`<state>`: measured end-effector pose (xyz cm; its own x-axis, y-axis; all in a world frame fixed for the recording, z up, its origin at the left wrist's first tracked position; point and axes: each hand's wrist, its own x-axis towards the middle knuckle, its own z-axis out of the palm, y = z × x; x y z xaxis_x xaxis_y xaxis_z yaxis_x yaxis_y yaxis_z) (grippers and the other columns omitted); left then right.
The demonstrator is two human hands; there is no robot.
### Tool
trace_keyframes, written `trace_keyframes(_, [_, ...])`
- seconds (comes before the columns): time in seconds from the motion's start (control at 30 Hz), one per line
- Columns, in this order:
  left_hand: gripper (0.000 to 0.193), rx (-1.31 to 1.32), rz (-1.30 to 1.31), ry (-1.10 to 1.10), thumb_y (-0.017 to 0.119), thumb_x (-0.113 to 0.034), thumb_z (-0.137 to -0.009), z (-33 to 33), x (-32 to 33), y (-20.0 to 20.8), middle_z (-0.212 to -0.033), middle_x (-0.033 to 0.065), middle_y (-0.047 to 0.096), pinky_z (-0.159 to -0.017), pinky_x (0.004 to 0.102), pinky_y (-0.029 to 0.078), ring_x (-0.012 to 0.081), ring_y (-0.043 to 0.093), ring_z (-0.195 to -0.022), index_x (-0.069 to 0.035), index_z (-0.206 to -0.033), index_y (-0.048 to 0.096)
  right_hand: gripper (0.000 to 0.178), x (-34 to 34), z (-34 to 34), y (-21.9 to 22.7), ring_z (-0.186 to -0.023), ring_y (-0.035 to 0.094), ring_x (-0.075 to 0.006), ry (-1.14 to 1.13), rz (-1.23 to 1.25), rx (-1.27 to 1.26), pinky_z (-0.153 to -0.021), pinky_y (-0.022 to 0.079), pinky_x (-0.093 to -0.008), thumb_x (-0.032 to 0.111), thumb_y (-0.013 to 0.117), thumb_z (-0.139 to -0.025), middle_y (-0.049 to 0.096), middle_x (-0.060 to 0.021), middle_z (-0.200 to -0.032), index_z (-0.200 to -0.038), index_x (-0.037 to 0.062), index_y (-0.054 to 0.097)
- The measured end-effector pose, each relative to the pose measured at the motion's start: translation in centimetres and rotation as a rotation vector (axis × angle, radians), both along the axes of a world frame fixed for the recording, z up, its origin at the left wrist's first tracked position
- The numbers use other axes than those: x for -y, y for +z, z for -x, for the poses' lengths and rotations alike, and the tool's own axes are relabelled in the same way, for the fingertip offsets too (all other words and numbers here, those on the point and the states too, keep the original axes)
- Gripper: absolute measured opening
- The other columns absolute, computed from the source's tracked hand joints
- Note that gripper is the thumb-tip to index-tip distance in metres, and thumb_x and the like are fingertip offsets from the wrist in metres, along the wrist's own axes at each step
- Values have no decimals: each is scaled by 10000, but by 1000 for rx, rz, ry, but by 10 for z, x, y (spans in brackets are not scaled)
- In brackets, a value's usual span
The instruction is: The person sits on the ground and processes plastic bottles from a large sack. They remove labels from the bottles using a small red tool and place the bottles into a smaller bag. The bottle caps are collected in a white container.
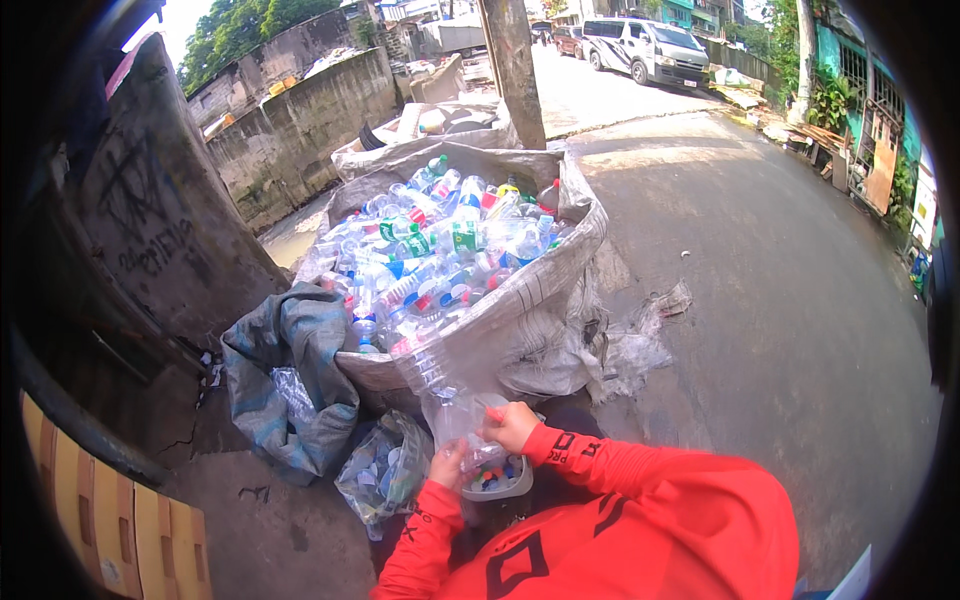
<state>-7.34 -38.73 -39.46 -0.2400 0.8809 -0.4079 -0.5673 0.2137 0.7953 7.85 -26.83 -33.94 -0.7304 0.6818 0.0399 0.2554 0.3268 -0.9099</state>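
A large clear plastic bottle (432,378) slants from the front of a big sack toward me, slightly blurred. My left hand (448,463) is closed on its near end. My right hand (513,425) is closed beside it, fingers pinched at the bottle, where a small reddish spot shows; whether that is a cap or label, I cannot tell. Just under my hands sits a pale tub (515,488) with several coloured bottle caps in it. To its left, a clear plastic bag (385,465) holds pale and bluish bits.
The big whitish woven sack (530,290) brims with clear bottles. A grey-blue sack (290,370) slumps at its left. Torn sacking (630,350) lies right of it on the pavement. Yellow slatted crates (110,510) stand lower left. A post (512,75) rises behind; a van (645,50) is farther off.
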Motion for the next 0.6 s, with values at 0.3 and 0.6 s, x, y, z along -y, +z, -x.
trace_keyframes(0.3, [860,-543,-491,260,778,-251,-679,-16,-22,34,-1048,154,542,-803,319,461,209,540,-957,-22,-1290,217,191,-28,14,23,-605,567,-133,-27,257,-266,-593,442,-295,183,684,-735,625,-65,-661,-739,0,629])
trace_keyframes(0.6, [718,196,-293,627,377,-631,-829,26,-72,37,-975,145,557,-797,412,441,277,540,-892,49,-1013,517,262,4,34,45,-665,592,-347,-193,-436,-180,-581,463,-450,323,557,-762,598,-156,-678,-727,63,549])
